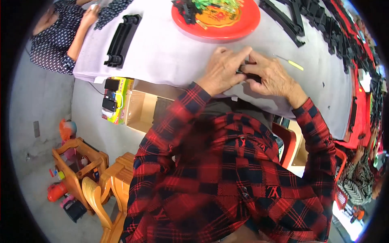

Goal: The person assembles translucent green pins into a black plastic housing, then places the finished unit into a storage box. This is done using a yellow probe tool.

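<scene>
Both my hands meet over the near edge of the cloth-covered table [170,60]. A small black piece [252,75], mostly covered by fingers, is between them; its kind does not show. My right hand [270,75] is curled round it. My left hand [226,68] has its fingers bent against the same piece, thumb and forefinger close to the right hand's fingers. To the right lies a thin screwdriver-like tool [296,65] with a yellow handle. A long black plastic part [121,42] rests at the left of the table.
Beyond my hands stands a red plate [219,36] with green, yellow and black small parts. Several black plastic parts [324,26] pile up at the right. A co-worker's hand [90,15] is at the far left. Below sit an open cardboard box [139,109] and a wooden chair [97,198].
</scene>
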A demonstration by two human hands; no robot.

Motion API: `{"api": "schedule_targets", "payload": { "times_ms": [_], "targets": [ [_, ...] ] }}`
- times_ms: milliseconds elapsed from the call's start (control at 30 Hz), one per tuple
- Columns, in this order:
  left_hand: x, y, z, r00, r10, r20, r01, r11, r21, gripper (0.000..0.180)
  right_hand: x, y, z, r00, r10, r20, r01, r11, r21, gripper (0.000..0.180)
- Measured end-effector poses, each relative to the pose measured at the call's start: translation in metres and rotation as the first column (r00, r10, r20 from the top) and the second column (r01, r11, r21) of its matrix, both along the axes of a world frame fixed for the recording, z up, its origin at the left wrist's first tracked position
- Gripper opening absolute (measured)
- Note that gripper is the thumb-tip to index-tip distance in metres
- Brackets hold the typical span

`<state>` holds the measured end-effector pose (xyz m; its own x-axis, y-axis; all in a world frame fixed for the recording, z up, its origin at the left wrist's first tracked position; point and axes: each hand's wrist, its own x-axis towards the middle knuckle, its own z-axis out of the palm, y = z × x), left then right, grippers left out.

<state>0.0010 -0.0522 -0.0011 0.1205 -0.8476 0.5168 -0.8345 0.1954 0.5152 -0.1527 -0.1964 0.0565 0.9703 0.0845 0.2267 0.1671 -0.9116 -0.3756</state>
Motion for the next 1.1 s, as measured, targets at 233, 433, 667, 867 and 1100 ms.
{"api": "schedule_targets", "payload": {
  "times_ms": [233,433,667,867,1100],
  "targets": [
    [0.0,0.001,0.01,0.998,0.0,-0.062,0.005,0.996,0.087,0.081,0.005,-0.004,-0.012,0.998,-0.002,0.059,-0.005,0.993,0.115,0.024],
    [-0.005,-0.001,0.013,0.998,-0.019,-0.061,0.019,1.0,-0.001,0.052,0.001,-0.001,-0.006,0.998,0.0,0.058,-0.006,0.994,0.107,0.026],
    [0.006,0.037,0.005,1.0,0.019,-0.013,-0.019,1.0,0.023,0.039,-0.005,0.019,0.021,0.995,-0.072,0.07,0.056,0.978,0.203,0.029],
    [0.064,0.148,0.037,0.951,0.294,-0.094,-0.277,0.948,0.159,0.037,-0.029,0.017,0.029,0.951,-0.263,0.162,0.215,0.941,0.262,0.005],
    [0.098,0.189,0.079,0.6,0.799,-0.033,-0.768,0.587,0.256,0.038,-0.047,0.02,-0.013,0.915,-0.396,0.076,0.374,0.904,0.206,0.007]
  ]
}}
